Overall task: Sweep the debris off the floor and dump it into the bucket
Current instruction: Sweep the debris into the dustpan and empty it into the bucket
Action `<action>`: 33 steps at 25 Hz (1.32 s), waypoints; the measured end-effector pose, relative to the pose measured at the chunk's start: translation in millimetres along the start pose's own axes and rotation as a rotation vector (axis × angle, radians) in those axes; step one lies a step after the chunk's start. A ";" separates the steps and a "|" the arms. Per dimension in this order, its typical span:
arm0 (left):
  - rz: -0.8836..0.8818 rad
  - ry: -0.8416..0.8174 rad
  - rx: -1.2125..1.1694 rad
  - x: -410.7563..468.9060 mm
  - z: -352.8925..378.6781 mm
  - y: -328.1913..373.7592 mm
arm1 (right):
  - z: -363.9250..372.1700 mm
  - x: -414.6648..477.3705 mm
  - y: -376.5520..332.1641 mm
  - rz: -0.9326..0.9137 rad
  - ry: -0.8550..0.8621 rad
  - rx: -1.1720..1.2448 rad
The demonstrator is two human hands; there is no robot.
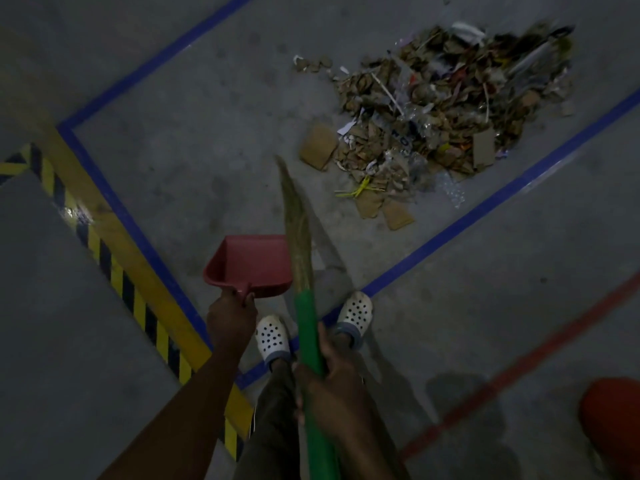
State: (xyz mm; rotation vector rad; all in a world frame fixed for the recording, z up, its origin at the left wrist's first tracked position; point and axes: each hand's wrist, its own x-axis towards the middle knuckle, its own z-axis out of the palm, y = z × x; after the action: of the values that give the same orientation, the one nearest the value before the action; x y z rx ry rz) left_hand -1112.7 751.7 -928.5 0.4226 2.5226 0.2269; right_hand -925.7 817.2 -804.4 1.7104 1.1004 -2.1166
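1. Debris pile (440, 109): sits on the floor (207, 150) as 1 loose heap. It is mostly torn brown cardboard scraps and crumpled dry bits, with white paper shreds, clear crinkled plastic and a yellow strip at its near edge. A few flat cardboard squares lie just off its near side.
2. Broom (306, 313): smooth green tube handle with a long tapered bundle of straw-coloured grass bristles (297, 230). The bristle tip points toward the pile from its near-left side and is near it, not touching.
3. Right hand (332, 379): fingers wrapped round the green handle, well back from the pile.
4. Dustpan (252, 265): red moulded plastic, a shallow square scoop with raised walls and nothing visible inside. It sits just left of the bristles on the near-left side of the pile, apart from it.
5. Left hand (230, 317): fingers curled round the dustpan's short stub handle.
6. Floor is grey matte concrete, scuffed. Blue tape lines (485, 209) box in the pile. A yellow-black hazard stripe (114, 271) runs well left of it, and a red line (519, 362) runs on the near-right side.
7. 2 white perforated clogs (272, 337) stand on the near side of the pile, by the blue tape.
8. Orange-red rounded object (613, 420): well off the pile's near-right side and cropped by the frame, so I cannot tell what it is.
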 end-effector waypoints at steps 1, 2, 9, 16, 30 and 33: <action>0.004 0.008 0.008 3.6 0.1 0.0 | -0.7 19.9 -8.7 -0.004 -0.010 0.027; 0.004 0.015 0.012 8.1 1.8 -0.5 | -5.8 46.4 -17.7 -0.014 0.006 0.022; -0.025 0.081 0.014 27.6 3.8 8.5 | -62.4 164.0 -81.5 -0.015 0.167 0.220; 0.059 0.022 0.004 18.0 -72.5 69.1 | -41.6 28.3 -59.9 -0.083 0.134 0.359; 0.242 -0.122 0.347 288.0 -139.6 45.4 | 104.1 228.2 -191.4 0.079 0.364 0.382; 0.319 -0.095 0.366 337.6 -186.7 46.0 | 190.9 174.0 -237.4 0.007 0.286 0.542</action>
State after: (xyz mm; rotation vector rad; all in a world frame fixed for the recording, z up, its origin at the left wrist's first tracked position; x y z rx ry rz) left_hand -1472.5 898.2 -933.9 0.9596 2.3917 -0.1379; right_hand -1260.8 908.2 -854.2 2.3020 0.5967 -2.3663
